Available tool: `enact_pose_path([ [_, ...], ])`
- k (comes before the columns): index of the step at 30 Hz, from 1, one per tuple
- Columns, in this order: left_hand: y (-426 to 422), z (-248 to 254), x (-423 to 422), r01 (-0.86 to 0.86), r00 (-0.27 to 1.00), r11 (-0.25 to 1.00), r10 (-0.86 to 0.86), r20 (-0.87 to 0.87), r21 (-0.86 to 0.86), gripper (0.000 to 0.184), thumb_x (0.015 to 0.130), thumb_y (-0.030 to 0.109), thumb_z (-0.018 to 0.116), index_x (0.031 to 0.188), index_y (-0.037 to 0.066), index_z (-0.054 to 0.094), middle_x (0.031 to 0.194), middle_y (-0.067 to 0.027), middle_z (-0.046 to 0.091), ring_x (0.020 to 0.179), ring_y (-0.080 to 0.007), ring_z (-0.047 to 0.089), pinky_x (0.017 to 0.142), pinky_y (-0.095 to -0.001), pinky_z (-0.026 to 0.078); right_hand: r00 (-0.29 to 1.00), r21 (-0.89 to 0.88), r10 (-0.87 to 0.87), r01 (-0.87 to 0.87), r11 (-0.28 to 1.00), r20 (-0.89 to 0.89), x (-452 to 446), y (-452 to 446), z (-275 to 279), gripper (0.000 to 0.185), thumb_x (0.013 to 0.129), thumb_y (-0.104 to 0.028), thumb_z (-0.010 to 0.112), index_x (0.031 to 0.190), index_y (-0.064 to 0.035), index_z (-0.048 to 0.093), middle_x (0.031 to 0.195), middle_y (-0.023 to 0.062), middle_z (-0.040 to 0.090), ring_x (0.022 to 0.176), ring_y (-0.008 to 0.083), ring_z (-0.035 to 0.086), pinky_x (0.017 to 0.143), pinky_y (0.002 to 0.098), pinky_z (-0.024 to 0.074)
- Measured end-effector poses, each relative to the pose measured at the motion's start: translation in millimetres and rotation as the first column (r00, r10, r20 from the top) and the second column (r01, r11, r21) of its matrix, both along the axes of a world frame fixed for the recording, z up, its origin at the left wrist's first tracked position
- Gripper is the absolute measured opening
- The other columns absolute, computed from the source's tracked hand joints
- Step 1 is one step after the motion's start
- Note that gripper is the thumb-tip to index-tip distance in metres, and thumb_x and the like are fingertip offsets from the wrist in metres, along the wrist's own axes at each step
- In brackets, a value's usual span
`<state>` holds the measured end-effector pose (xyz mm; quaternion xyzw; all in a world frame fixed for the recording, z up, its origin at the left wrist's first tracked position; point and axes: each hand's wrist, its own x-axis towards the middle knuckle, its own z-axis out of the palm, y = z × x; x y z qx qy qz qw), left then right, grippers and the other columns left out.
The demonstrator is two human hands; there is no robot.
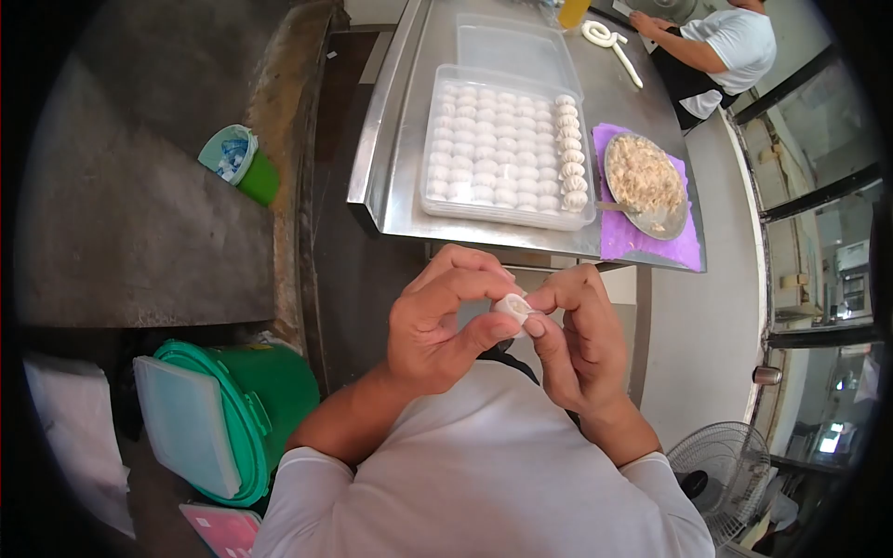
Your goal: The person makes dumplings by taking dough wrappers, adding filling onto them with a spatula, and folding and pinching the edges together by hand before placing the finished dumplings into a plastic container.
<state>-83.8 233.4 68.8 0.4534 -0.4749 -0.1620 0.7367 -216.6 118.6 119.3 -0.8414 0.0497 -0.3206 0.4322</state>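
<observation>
Between both hands, in front of my chest, is a small white dough bun with some filling showing in its top. My left hand grips it from the left between thumb and fingers. From the right, my right hand pinches its edge with thumb and forefinger. Beyond the hands, a clear plastic box on the steel table holds rows of pleated buns. To its right, a round metal plate bears a mound of minced filling on a purple cloth.
The steel table carries a clear lid and a coiled dough rope. Another person stands at the far right. Green bins stand on the left, a fan at lower right.
</observation>
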Motion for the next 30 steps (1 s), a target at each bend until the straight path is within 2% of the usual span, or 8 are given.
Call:
enact_pose_path([
  [3, 0, -5, -6, -0.052, 0.99, 0.996, 0.042, -0.131, -0.078, 0.029, 0.093, 0.016, 0.073, 0.112, -0.004, 0.064, 0.111, -0.0159, 0.059, 0.099, -0.0179, 0.058, 0.087, -0.0313, 0.049, 1.0, -0.128, -0.019, 0.016, 0.992, -0.02, 3, 3, 1, 0.017, 0.09, 0.005, 0.065, 0.106, 0.0049, 0.059, 0.093, 0.0133, 0.06, 0.081, 0.0253, 0.055, 0.069, 0.0335, 0.0478],
  [7, 5, -1, -2, -0.067, 0.997, 0.998, 0.068, -0.048, 0.012, 0.022, 0.089, 0.011, 0.076, 0.107, -0.002, 0.069, 0.098, -0.013, 0.065, 0.088, -0.0207, 0.063, 0.077, -0.031, 0.052, 0.999, -0.162, -0.021, 0.026, 0.986, 0.034, 3, 6, -3, 0.015, 0.09, 0.005, 0.064, 0.105, 0.0049, 0.059, 0.093, 0.0132, 0.06, 0.08, 0.0249, 0.054, 0.068, 0.0335, 0.0477],
  [10, 6, 3, 1, -0.064, 0.998, 0.997, 0.062, 0.033, 0.048, 0.022, 0.089, 0.011, 0.076, 0.107, -0.001, 0.069, 0.094, -0.0129, 0.065, 0.087, -0.0207, 0.063, 0.076, -0.0303, 0.052, 0.989, 0.138, -0.135, 0.125, 0.982, 0.059, 0, 13, -3, 0.013, 0.091, 0.005, 0.063, 0.103, 0.0043, 0.059, 0.093, 0.0136, 0.059, 0.08, 0.0256, 0.054, 0.067, 0.0337, 0.0469],
  [14, -4, 7, 2, -0.146, 0.979, 0.989, 0.141, 0.145, 0.023, 0.02, 0.089, 0.011, 0.076, 0.105, 0.0, 0.071, 0.094, -0.0127, 0.066, 0.086, -0.0202, 0.064, 0.074, -0.0291, 0.052, 0.994, -0.059, -0.09, 0.086, 0.994, -0.067, -7, 5, 0, 0.012, 0.092, 0.004, 0.063, 0.103, 0.0032, 0.058, 0.096, 0.013, 0.057, 0.079, 0.0245, 0.054, 0.067, 0.033, 0.0465],
  [19, -6, 13, 1, -0.021, 0.997, 0.991, 0.011, 0.075, 0.131, 0.014, 0.087, 0.006, 0.076, 0.099, 0.0, 0.072, 0.093, -0.0108, 0.068, 0.083, -0.019, 0.064, 0.073, -0.029, 0.052, 0.991, -0.071, -0.107, 0.101, 0.992, -0.085, -14, -2, -4, 0.011, 0.093, 0.003, 0.062, 0.104, 0.0024, 0.059, 0.097, 0.0126, 0.056, 0.078, 0.0241, 0.054, 0.066, 0.0326, 0.0464],
  [22, -17, 17, 4, 0.043, 0.995, 0.988, -0.056, 0.079, 0.148, 0.012, 0.086, 0.004, 0.075, 0.097, 0.0, 0.072, 0.092, -0.0094, 0.069, 0.082, -0.0179, 0.063, 0.072, -0.0283, 0.051, 0.991, 0.107, -0.125, 0.13, 0.986, -0.049, -19, -11, -4, 0.012, 0.093, 0.001, 0.063, 0.104, 0.0022, 0.06, 0.095, 0.0125, 0.057, 0.078, 0.0248, 0.053, 0.067, 0.0335, 0.0463],
  [25, -29, 16, 0, 0.078, 0.993, 0.98, -0.092, 0.07, 0.182, 0.011, 0.086, 0.003, 0.075, 0.097, 0.0, 0.072, 0.091, -0.0087, 0.069, 0.081, -0.0167, 0.063, 0.072, -0.0274, 0.051, 0.995, -0.053, -0.085, 0.082, 0.995, -0.054, -27, -25, -7, 0.012, 0.093, 0.0, 0.063, 0.105, 0.002, 0.06, 0.092, 0.0116, 0.059, 0.078, 0.024, 0.054, 0.067, 0.034, 0.0465],
  [30, -58, 16, -13, 0.126, 0.992, 0.967, -0.128, -0.001, 0.22, 0.009, 0.087, 0.003, 0.075, 0.095, 0.0, 0.072, 0.089, -0.0082, 0.068, 0.08, -0.0152, 0.062, 0.071, -0.0268, 0.05, 0.992, 0.176, -0.115, 0.123, 0.977, -0.057, -40, -47, -10, 0.011, 0.094, -0.003, 0.064, 0.104, 0.002, 0.062, 0.092, 0.0112, 0.061, 0.08, 0.0239, 0.055, 0.069, 0.0339, 0.0472],
])
